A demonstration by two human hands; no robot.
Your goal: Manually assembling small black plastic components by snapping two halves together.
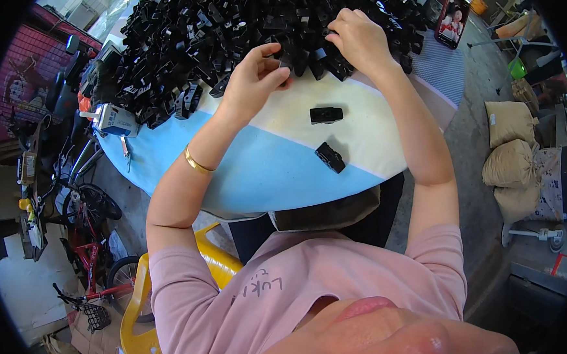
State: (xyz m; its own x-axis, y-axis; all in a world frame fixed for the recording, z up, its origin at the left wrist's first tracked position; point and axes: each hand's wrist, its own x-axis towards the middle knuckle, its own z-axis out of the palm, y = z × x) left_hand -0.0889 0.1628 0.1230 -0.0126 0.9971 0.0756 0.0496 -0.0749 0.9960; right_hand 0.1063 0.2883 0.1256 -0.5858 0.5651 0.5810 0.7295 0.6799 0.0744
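Note:
A big heap of small black plastic parts (223,31) covers the far side of the table. At the heap's near edge is my left hand (252,85), its fingers curled and the thumb apart from the index finger, with black parts just beyond the fingertips. My right hand (361,41) reaches into the heap farther right, thumb and fingertips closed together among the black parts; what they grip is too small to make out. Two parts lie apart from the heap, nearer to me: one black part (326,114) and, closer, a tilted black part (330,157).
The table (257,172) has a blue and cream cover. A blue-and-white box (116,120) stands at its left edge, beside nail clippers (126,153). A phone (452,19) stands upright at the far right. Sacks (513,163) lie right, a red bicycle (90,254) left.

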